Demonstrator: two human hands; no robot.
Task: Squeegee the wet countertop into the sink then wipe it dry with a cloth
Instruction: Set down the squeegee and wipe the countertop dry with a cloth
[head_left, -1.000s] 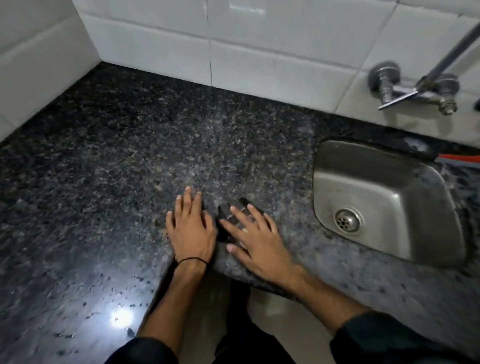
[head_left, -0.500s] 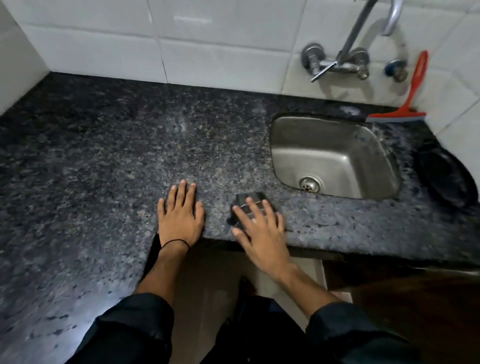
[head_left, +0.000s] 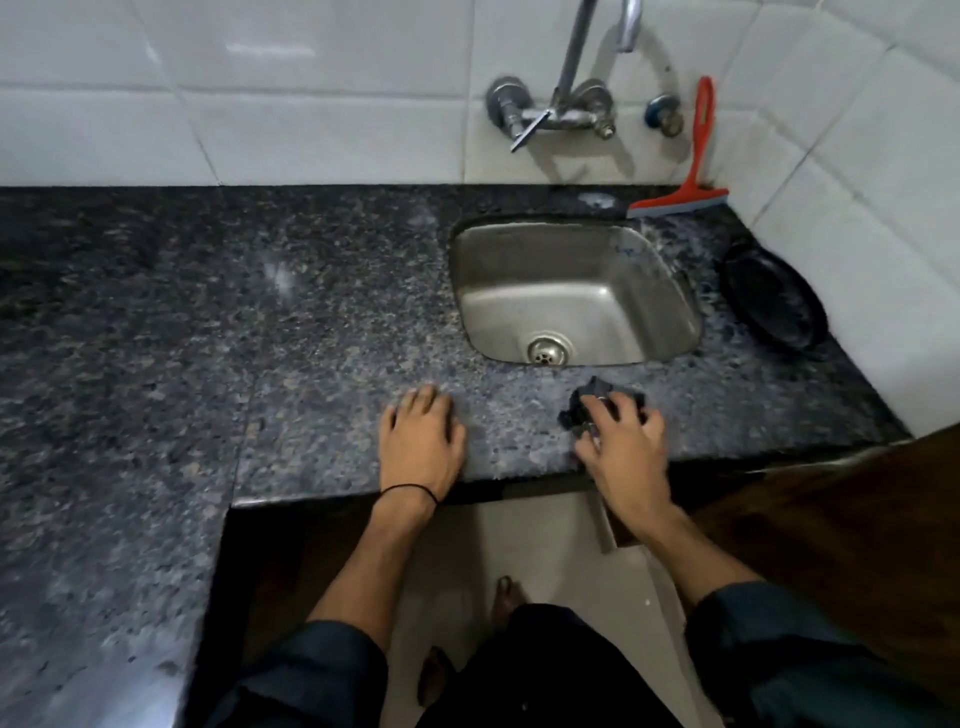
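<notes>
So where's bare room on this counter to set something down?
Free: speckled granite countertop left of the steel sink, beyond the left hand. Crowded around it: red squeegee, black round plate, dark cloth under the right hand.

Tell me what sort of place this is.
Most likely a home kitchen. A small steel sink is set into a speckled granite countertop, a tap comes out of the white tiles on the wall, and a red squeegee leans by the sink.
</notes>
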